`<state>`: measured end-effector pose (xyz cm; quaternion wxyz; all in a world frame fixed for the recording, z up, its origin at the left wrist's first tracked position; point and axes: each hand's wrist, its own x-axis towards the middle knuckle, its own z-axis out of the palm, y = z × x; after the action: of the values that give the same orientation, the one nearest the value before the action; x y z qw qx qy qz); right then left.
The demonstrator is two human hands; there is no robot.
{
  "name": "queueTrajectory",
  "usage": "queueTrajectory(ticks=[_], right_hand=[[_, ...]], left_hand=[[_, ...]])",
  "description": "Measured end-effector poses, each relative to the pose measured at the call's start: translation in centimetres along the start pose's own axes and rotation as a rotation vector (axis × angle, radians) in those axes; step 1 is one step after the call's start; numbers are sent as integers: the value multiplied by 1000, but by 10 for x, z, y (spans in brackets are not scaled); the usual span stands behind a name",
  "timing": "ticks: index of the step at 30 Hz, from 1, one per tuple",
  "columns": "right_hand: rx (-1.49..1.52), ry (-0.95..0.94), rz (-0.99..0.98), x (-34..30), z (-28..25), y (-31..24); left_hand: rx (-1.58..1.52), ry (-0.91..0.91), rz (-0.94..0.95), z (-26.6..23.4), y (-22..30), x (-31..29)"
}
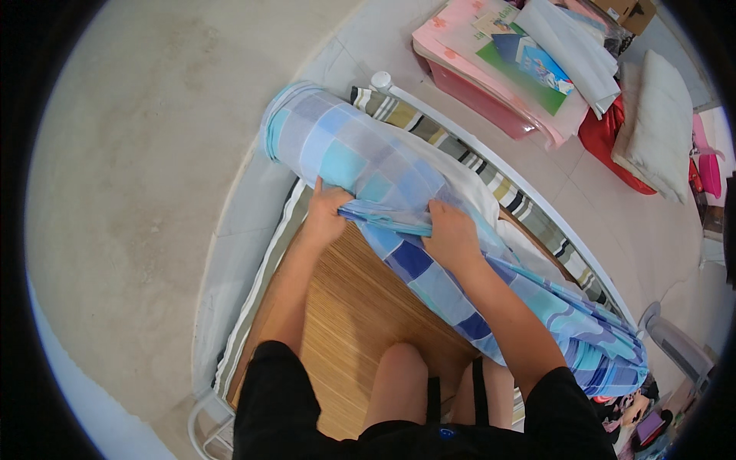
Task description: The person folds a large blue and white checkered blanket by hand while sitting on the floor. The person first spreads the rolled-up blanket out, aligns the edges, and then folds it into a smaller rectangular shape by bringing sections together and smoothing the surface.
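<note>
A blue, teal and white checked sheet (383,157) lies across the bed, rolled or bundled at its far left end and trailing toward the lower right. My left hand (328,211) is closed on a gathered edge of it. My right hand (452,234) grips the same edge farther right, and the fabric between the two hands is bunched into a narrow fold. Beneath the sheet, a wood-coloured mat (345,322) covers the bed, and my knees rest on it. White cloth (460,184) shows behind the sheet.
A white bed rail (506,172) runs along the right, with striped fabric (452,146) inside it. A wall (138,153) stands at the left. Beyond the rail are a pink storage box (479,96) with papers on top, a pale pillow (655,123) and a grey chair (675,337).
</note>
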<state>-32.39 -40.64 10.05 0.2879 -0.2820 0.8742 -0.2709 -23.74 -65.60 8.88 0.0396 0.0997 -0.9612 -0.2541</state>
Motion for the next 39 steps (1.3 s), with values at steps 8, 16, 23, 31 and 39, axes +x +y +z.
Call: queueTrajectory(ticks=[8,16,23,31,39], right_hand=[[-64,372,-68,-7,59,19],[-53,493,-205,-3,88,46],[-72,478,-155,3,103,57],[-60,520,-206,6,111,63],[-47,535,-207,8,114,65]], left_hand=[[-493,-302,-333,-20,-39,-3],[-1098,487,-992,-43,-68,88],[-170,861,-669,-28,-60,114],[-178,275,-863,-79,-80,137],[-115,237,-867,-58,-96,144]])
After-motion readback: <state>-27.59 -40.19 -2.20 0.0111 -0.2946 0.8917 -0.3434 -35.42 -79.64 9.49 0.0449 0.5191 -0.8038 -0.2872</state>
